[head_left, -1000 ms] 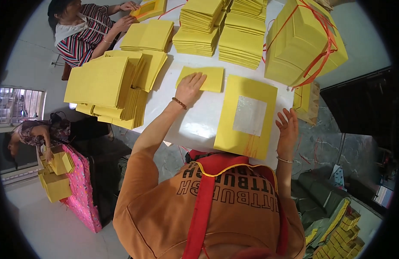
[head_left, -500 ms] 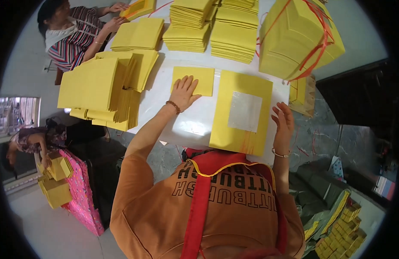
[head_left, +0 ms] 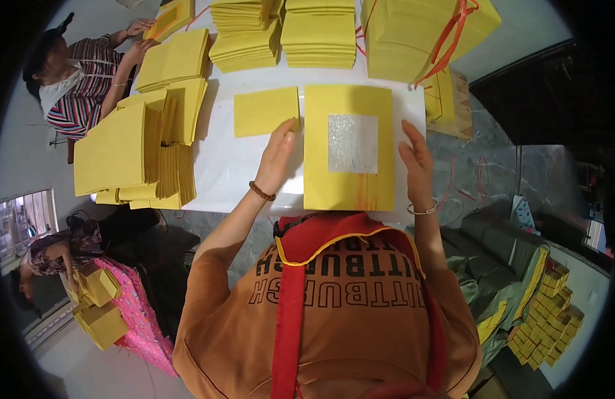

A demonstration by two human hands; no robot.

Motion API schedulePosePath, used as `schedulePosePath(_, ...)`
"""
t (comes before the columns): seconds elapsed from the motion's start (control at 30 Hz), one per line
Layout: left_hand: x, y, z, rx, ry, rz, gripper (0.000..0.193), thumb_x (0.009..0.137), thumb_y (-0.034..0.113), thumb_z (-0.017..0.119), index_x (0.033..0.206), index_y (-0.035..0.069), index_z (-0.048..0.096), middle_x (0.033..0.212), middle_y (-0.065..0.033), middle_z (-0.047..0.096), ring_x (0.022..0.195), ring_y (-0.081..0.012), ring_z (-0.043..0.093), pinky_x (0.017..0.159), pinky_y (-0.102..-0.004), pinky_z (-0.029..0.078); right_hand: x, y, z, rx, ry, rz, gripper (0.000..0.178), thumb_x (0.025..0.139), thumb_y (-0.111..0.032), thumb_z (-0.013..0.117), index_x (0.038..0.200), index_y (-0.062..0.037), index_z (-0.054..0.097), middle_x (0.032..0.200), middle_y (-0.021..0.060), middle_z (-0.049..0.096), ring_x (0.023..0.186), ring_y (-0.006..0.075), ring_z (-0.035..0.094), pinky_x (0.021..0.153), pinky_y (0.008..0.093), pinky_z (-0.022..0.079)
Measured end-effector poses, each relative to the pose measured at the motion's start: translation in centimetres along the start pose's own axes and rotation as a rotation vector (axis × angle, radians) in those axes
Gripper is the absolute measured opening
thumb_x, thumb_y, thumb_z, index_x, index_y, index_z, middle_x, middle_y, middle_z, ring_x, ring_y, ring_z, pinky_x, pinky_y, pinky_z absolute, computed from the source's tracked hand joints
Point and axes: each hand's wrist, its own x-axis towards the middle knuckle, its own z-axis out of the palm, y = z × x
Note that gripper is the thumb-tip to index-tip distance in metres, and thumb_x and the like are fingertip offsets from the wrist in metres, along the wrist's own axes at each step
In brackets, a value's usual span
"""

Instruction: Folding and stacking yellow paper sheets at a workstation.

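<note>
Flat on the white table before me lies a large yellow paper rectangle, a silvery-white square patch at its middle and thin red strands near its near edge. My left hand is held edge-on just left of it, fingers stretched out, near the lower right corner of a smaller yellow folded piece. To the right of the large rectangle, my right hand has its fingers extended and slightly curved, with nothing in it. Both hands look apart from the paper.
Stacks of folded yellow paper crowd the table's left side, with more piles at the back. A large yellow bundle tied with red string stands back right. Two other people handle yellow pieces at the left. A grey-green sofa is behind right.
My left hand has left the smaller folded piece and come right, beside the large rectangle. That rectangle now lies straighter. My right hand remains on its right side. The whole view has shifted.
</note>
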Motion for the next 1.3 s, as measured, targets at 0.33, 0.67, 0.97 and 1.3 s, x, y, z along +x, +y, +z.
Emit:
schedulePosePath(0.33,-4.4,6.5,1.4,0.891,-0.542,0.749,0.046,0.08,0.03,0.063,0.116,0.004,0.054,0.117,-0.0136,0.051,0.108,-0.0307,0.047,0.087,-0.0393,0.038,0.1,-2.1,0.4,-0.829,-0.618,-0.42,0.019,0.083,-0.021,0.061,0.101,-0.0175,0.063,0.121,-0.0007,0.055,0.125,0.0188,0.041,0.101,0.0523,0.022)
schedulePosePath(0.67,-3.1,6.9,1.9,0.481,-0.431,0.51,0.01,0.082,0.01,0.059,0.082,0.001,0.062,0.071,-0.0126,0.06,0.065,-0.0288,0.057,0.061,-0.0335,0.047,0.5,-1.1,0.0,0.05,-0.534,0.173,0.049,0.098,-0.036,0.033,0.127,0.0011,0.045,0.112,0.0117,0.061,0.116,0.0183,0.047,0.102,0.032,0.029)
schedulePosePath(0.97,-2.5,6.3,1.7,0.334,-0.399,0.115,0.015,0.082,0.014,0.06,0.086,0.0,0.064,0.067,-0.0104,0.062,0.057,-0.0161,0.058,0.053,-0.0275,0.045,0.4,-1.5,0.1,0.084,-0.503,0.237,0.052,0.098,-0.038,0.028,0.129,0.0,0.044,0.112,0.0135,0.061,0.111,0.0186,0.051,0.099,0.0314,0.033)
schedulePosePath(1.3,-1.8,5.9,1.3,0.143,-0.458,0.009,0.017,0.086,0.015,0.059,0.093,0.001,0.065,0.069,-0.0044,0.062,0.062,-0.005,0.052,0.056,-0.0214,0.043,0.3,-1.6,0.4,0.114,-0.479,0.25,0.048,0.099,-0.033,0.027,0.127,0.0007,0.045,0.11,0.0143,0.061,0.107,0.02,0.054,0.095,0.0301,0.038)
